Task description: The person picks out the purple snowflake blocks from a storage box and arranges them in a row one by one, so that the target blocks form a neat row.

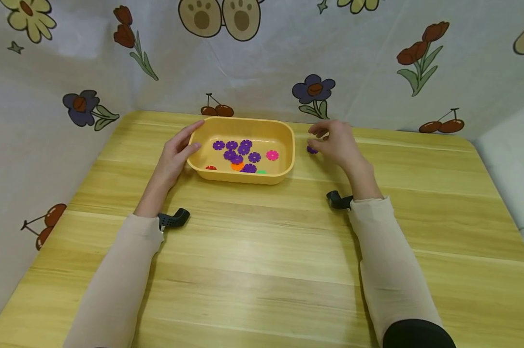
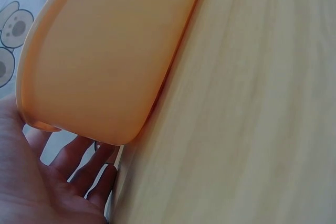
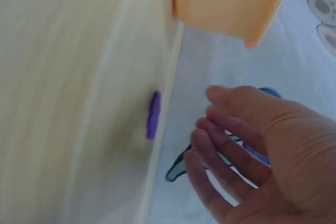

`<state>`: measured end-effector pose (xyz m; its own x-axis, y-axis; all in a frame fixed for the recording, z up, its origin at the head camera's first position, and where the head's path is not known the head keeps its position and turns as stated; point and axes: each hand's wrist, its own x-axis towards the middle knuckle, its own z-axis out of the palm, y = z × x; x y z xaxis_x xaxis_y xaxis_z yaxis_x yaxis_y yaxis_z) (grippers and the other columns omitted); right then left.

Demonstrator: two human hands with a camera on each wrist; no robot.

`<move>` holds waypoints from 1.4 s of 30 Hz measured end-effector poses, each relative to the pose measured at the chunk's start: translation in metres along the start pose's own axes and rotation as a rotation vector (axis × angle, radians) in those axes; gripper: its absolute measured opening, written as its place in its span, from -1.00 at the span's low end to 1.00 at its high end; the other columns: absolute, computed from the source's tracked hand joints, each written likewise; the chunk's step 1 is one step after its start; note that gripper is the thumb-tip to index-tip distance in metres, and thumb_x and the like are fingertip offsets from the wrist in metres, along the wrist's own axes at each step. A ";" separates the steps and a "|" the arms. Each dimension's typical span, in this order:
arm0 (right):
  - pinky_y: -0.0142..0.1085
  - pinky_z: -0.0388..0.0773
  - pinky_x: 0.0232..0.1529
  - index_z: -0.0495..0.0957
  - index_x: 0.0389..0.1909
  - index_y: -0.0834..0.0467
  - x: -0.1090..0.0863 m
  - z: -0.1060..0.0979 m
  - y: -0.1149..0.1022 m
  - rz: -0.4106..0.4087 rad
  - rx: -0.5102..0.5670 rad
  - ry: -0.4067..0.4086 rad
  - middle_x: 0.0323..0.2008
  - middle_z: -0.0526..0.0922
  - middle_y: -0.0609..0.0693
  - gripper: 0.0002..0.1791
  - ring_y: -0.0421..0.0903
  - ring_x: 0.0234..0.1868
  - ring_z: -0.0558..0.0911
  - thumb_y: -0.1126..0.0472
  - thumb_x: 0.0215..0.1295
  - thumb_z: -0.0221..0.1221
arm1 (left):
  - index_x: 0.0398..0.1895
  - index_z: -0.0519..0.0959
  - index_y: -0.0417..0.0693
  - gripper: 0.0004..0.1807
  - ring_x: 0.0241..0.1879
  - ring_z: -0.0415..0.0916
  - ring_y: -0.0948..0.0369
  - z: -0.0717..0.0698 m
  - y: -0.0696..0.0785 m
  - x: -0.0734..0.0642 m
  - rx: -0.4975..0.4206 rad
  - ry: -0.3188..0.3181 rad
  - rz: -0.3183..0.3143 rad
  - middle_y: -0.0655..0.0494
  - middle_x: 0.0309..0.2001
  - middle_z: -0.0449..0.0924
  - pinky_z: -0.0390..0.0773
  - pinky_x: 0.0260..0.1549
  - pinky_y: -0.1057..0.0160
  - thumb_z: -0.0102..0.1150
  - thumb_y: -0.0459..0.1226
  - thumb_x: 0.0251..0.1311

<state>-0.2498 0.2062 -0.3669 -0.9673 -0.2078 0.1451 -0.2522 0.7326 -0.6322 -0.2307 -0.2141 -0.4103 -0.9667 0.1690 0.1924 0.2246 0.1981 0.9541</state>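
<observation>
A yellow plastic tub stands near the back of the table, with several purple snowflake discs inside. A pink disc, an orange disc and bits of red and green ones also show in it. My left hand grips the tub's left end, thumb at the rim and fingers around the outside. Right of the tub, my right hand hovers with loosely bent fingers and nothing between them. Just below its fingertips a single purple disc lies on the table, partly hidden by the hand in the head view.
The wooden table runs back to a hanging cloth printed with flowers and cherries. A black wrist camera sits at the left cuff, another camera at the right cuff.
</observation>
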 end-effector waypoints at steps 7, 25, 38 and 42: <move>0.05 0.69 0.16 0.70 0.04 0.31 -0.002 -0.001 -0.024 -0.088 -0.015 0.106 -0.01 0.74 0.24 -0.71 0.15 0.01 0.68 0.26 0.39 0.34 | 0.57 0.41 0.15 -0.41 0.55 0.30 0.08 0.000 0.002 0.000 0.021 -0.005 -0.003 0.14 0.58 0.34 0.47 0.39 0.32 0.13 -0.30 0.52; -0.06 0.61 0.21 0.68 0.12 0.29 0.007 0.028 -0.102 -0.184 -0.114 -0.055 0.07 0.73 0.20 -0.61 0.13 0.08 0.66 0.25 0.33 0.43 | 0.57 0.42 0.18 -0.41 0.55 0.30 0.05 0.001 -0.003 -0.002 -0.003 -0.006 -0.013 0.15 0.59 0.33 0.50 0.31 0.41 0.11 -0.32 0.52; -0.16 0.61 0.02 0.72 -0.02 0.21 0.014 0.067 -0.114 -0.115 -0.170 -0.323 -0.10 0.74 0.08 -0.58 0.01 -0.10 0.60 0.09 0.19 0.56 | 0.56 0.42 0.15 -0.42 0.54 0.31 0.05 -0.001 -0.001 -0.002 -0.006 -0.001 -0.003 0.14 0.58 0.34 0.51 0.28 0.45 0.11 -0.33 0.52; -0.17 0.59 -0.02 0.73 -0.07 0.18 0.014 0.071 -0.113 -0.108 -0.206 -0.334 -0.15 0.72 0.05 -0.56 -0.02 -0.15 0.57 0.01 0.14 0.58 | 0.56 0.42 0.15 -0.42 0.53 0.32 0.05 0.001 -0.001 0.000 -0.009 0.001 0.001 0.14 0.58 0.35 0.52 0.26 0.46 0.11 -0.33 0.52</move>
<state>-0.2331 0.0745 -0.3474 -0.8824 -0.4645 -0.0745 -0.3841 0.8028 -0.4561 -0.2305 -0.2137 -0.4113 -0.9665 0.1686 0.1934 0.2243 0.1897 0.9559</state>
